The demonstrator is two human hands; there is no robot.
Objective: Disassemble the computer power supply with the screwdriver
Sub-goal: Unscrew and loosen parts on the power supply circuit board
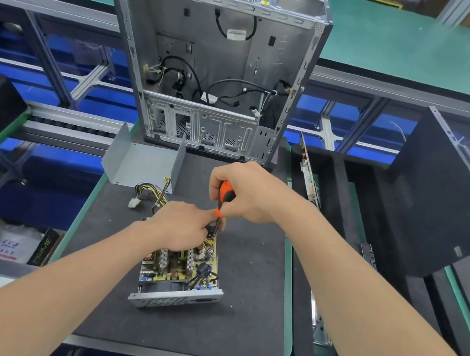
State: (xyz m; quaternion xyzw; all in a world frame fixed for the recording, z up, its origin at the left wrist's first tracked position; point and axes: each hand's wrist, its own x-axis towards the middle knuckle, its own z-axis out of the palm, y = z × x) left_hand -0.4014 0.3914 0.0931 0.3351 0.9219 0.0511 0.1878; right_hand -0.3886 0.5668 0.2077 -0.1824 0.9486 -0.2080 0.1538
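Note:
The open power supply (180, 276) lies on the black foam mat (238, 314), its circuit board and coils exposed and its perforated metal end facing me. My right hand (250, 192) grips the orange-and-black screwdriver (224, 197), which points down at the far end of the board. My left hand (181, 226) rests on that far end, its fingers pinching the screwdriver's lower shaft; the tip is hidden behind them. A bundle of yellow and black cables (151, 193) leads away from the unit.
The removed grey metal cover (142, 162) lies just beyond the unit. An emptied computer case (213, 63) stands at the mat's far edge. Black foam trays (401, 231) and a circuit card (310, 170) sit to the right; boxes (7, 239) sit lower left.

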